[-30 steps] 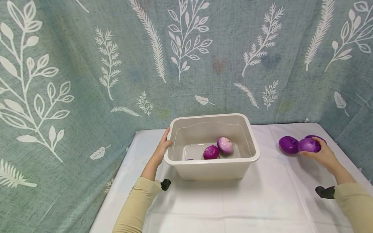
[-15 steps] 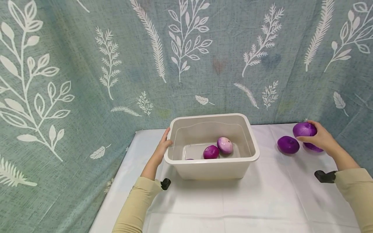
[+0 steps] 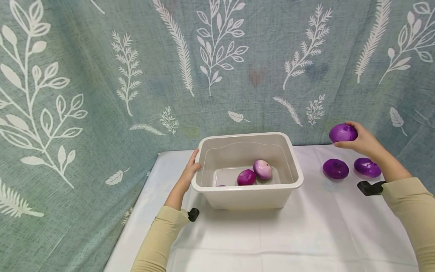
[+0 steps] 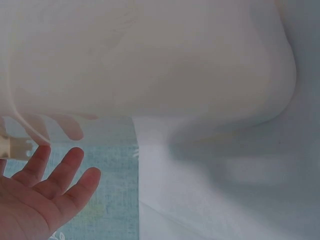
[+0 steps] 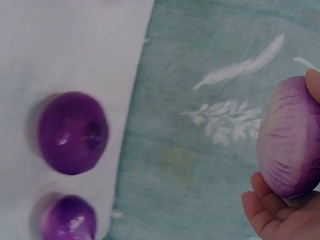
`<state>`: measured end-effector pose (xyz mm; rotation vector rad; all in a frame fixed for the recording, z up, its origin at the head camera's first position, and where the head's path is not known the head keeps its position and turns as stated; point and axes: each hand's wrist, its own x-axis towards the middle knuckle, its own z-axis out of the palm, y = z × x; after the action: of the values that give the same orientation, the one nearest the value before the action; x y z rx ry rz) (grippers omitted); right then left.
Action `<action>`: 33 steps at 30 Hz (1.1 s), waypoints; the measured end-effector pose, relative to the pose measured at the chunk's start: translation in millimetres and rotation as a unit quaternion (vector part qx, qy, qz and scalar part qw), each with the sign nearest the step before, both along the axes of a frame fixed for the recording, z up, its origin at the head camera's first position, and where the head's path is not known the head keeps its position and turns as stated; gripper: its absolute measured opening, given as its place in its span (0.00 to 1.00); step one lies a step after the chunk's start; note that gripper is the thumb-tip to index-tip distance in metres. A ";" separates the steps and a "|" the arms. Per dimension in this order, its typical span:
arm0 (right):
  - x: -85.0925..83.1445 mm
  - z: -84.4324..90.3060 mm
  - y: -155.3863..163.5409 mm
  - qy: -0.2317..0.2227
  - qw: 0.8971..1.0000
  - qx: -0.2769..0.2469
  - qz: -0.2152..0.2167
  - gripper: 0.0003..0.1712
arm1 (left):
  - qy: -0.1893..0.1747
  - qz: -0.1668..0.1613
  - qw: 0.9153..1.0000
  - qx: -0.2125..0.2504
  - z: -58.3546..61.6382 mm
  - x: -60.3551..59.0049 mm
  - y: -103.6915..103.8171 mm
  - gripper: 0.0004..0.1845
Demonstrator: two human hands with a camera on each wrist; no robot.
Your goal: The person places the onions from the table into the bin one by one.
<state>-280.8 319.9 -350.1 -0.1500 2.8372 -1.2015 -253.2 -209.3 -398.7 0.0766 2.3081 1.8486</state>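
My right hand (image 3: 361, 140) holds a purple onion (image 3: 341, 133) above the far right of the table, thumb below and fingers on top. In the right wrist view the onion (image 5: 287, 137) shows a pale, streaked side. Two darker purple onions, a left one (image 3: 335, 169) and a right one (image 3: 367, 167), lie on the cloth beneath. My left hand (image 3: 186, 178) grips the left rim of a light grey plastic bin (image 3: 244, 198), thumb over the edge and fingers outside. Inside lie a magenta onion (image 3: 246, 177), a pale purple onion (image 3: 262, 169) and a purple sliver mostly hidden by the front wall.
A white cloth (image 3: 272, 241) covers the table. Behind it and at both sides hangs a green-blue curtain (image 3: 255, 102) with white leaf prints. The bin stands near the table's back edge, left of the loose onions.
My right hand has lifted the purple onion up and leftward from beside the two others, which now show beneath it. My left hand and the bin have stayed in place.
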 end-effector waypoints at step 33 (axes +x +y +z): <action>-25.5 61.9 -102.0 0.013 0.998 -0.046 0.051 0.54 | 0.004 0.004 1.000 0.005 0.0 1.2 0.7 0.40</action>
<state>-306.3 218.0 -288.2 -0.3133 2.7597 -1.3181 -252.0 -208.5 -398.7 0.0773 2.3073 1.8678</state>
